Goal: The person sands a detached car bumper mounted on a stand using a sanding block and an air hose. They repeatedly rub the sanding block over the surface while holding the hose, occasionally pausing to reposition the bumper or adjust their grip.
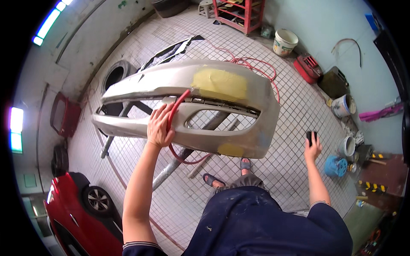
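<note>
Gripping red hose [176, 106], running vertically, probably, left hand [159, 128].

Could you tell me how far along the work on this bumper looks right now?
Done: yellowish filler patches are already spread on the grey bumper, which sits on a stand. In hand: the left hand rests on the bumper, holding a red hose; the right hand holds a small dark block off to the side. Left: the patches still stand out unpainted against the surrounding surface.
</note>
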Demonstrator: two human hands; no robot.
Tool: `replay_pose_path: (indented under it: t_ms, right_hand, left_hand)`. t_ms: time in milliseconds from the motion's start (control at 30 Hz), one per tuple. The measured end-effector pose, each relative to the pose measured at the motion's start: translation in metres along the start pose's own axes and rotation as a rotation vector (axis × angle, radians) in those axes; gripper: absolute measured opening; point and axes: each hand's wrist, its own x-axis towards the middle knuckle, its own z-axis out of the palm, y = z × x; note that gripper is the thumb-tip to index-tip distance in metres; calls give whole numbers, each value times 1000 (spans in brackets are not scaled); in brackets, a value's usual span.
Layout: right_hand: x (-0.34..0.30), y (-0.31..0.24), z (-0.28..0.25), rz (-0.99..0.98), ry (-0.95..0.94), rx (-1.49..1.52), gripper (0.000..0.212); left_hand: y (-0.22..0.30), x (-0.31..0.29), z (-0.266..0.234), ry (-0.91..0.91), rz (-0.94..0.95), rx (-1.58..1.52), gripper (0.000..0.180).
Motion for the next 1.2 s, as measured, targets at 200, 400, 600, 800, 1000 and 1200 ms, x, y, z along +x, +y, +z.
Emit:
replay_pose_path:
  t_ms: [200,400,600,800,1000,1200]
  right_hand:
    - [-161,176,-3,782,-92,30,57]
    - [-263,253,-3,1310,123,453,69]
    - [-188,178,3,1416,78,1042,78]
    - [-33,-22,27,578,-163,972,72]
    - [73,-349,-3,-315,-19,673,59]
    - [93,-443,11,-337,-67,257,58]
  left_hand:
    - [9,3,-8,-161,86,71,80]
    - [12,7,4,-120,0,-25,71]
    - [26,20,-6,-38,-148,-59,53]
    - [36,40,7,-127,-189,-46,44]
    - [39,40,6,-168,-232,-40,58]
    - [40,48,6,-162,-282,-70,58]
